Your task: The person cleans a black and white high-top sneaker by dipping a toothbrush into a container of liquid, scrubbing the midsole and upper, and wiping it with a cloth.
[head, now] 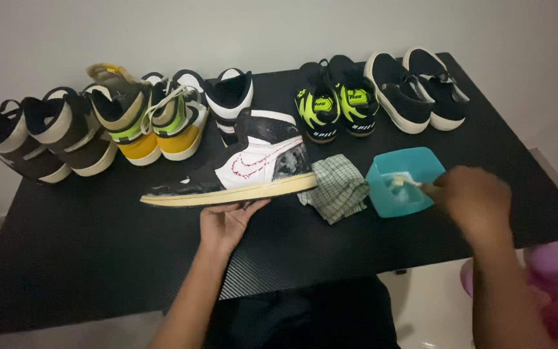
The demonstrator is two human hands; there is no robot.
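Observation:
A black-and-white high-top sneaker lies on its side on the black table, sole toward me. My left hand rests under its yellowed sole, fingers spread against the edge. My right hand holds a small brush dipped into a teal plastic tub. A green checked cloth lies crumpled between the sneaker and the tub.
Several other pairs stand along the table's back: brown high-tops, yellow-and-green high-tops, black shoes with neon-green marks, black slip-ons. A second black-and-white sneaker stands behind the first. Pink objects sit at lower right.

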